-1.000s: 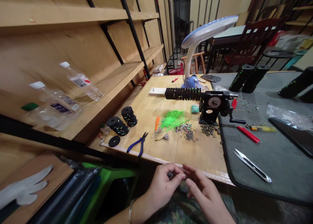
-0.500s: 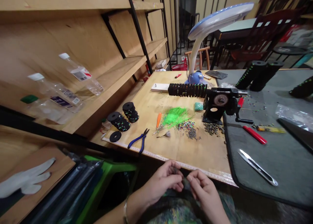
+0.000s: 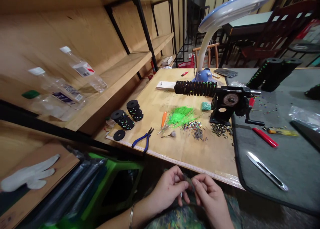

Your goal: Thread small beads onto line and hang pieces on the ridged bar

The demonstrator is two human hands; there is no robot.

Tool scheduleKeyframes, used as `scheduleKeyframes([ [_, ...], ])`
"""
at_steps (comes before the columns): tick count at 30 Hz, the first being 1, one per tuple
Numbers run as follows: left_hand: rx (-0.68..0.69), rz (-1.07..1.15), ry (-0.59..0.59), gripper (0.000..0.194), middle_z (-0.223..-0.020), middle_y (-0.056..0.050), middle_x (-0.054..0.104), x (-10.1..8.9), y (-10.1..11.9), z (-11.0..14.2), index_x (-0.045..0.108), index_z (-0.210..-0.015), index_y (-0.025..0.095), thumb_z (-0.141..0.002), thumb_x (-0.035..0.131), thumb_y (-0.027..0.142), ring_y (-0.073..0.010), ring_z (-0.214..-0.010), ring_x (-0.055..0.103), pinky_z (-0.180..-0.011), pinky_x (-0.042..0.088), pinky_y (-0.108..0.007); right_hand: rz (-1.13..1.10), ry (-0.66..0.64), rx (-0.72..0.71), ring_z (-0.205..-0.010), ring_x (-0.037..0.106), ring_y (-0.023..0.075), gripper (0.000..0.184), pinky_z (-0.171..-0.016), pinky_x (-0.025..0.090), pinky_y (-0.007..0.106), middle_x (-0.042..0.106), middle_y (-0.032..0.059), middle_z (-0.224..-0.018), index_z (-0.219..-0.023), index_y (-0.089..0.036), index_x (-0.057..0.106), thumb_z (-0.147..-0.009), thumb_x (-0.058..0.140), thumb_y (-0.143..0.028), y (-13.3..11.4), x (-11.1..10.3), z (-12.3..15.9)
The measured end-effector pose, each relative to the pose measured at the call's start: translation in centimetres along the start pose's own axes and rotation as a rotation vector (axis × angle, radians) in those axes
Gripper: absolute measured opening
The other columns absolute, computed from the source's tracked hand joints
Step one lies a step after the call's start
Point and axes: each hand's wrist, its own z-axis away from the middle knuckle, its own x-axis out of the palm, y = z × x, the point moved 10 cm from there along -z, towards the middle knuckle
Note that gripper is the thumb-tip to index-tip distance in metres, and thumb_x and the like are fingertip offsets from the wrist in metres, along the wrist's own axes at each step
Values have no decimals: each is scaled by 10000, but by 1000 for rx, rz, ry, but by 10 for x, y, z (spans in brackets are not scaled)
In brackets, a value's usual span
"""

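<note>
Close together over my lap, just in front of the table edge, are my left hand (image 3: 172, 188) and my right hand (image 3: 210, 192). Thumb and fingers are pinched on both hands. Something thin and dark shows between the fingertips, too small and blurred to name. On the table beyond lie a pile of bright green strands (image 3: 182, 115), multicoloured beads (image 3: 192, 125), small grey pieces (image 3: 198, 133), a small brush (image 3: 170, 134), an orange-handled tool (image 3: 164, 119) and blue-handled pliers (image 3: 143, 141).
A black hand-cranked device (image 3: 225, 104) carries a row of black spools (image 3: 196, 88). A lamp (image 3: 208, 39) stands behind it. Black foam spools (image 3: 122, 119) stand at left. Tweezers (image 3: 267, 170) and a red knife (image 3: 265, 137) lie on the grey mat (image 3: 250, 149). Bottles (image 3: 82, 69) rest on the shelf.
The view has shifted slightly, so the table items sit a little further right and higher. Both hands stay pinched close together, with small finger movements.
</note>
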Motion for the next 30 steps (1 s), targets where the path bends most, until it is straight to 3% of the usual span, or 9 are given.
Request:
scheduleKeyframes([
  [4,-5,-1,-12,412,-544,55,573,2,-4,1,428,-767,186,-711,729,463,-124,-445,627,-334,396,-143,23,-4,12,-344,363,71,520,-377,279,192,447,-77,-396,-653,-163,605,-614,721,-668,3,3,0],
  [10,22,-16,-18,406,-560,8,636,4,-4,1,423,-764,191,-732,705,481,-137,-478,640,-354,412,-155,29,-6,30,-341,390,84,506,-374,292,195,453,-73,-370,-659,-162,617,-616,726,-654,10,4,-2],
  [17,36,-157,96,292,-542,29,598,-2,1,4,422,-736,197,-774,653,373,-121,-472,610,-347,379,-144,95,-7,-7,-348,405,95,471,-379,316,207,480,-59,-378,-694,-158,661,-644,720,-622,9,3,-2],
  [23,92,-298,145,211,-526,23,597,-2,7,8,429,-715,197,-817,584,297,-106,-437,556,-360,375,-158,207,-17,-119,-387,463,113,379,-408,345,212,541,-35,-418,-716,-171,667,-748,671,-548,2,4,-1],
  [30,35,-56,120,334,-608,36,590,-1,1,4,460,-828,184,-741,708,389,-121,-515,609,-464,487,-208,110,9,-69,-376,424,95,448,-389,318,198,516,-50,-437,-705,-172,602,-734,655,-616,10,0,-3],
])
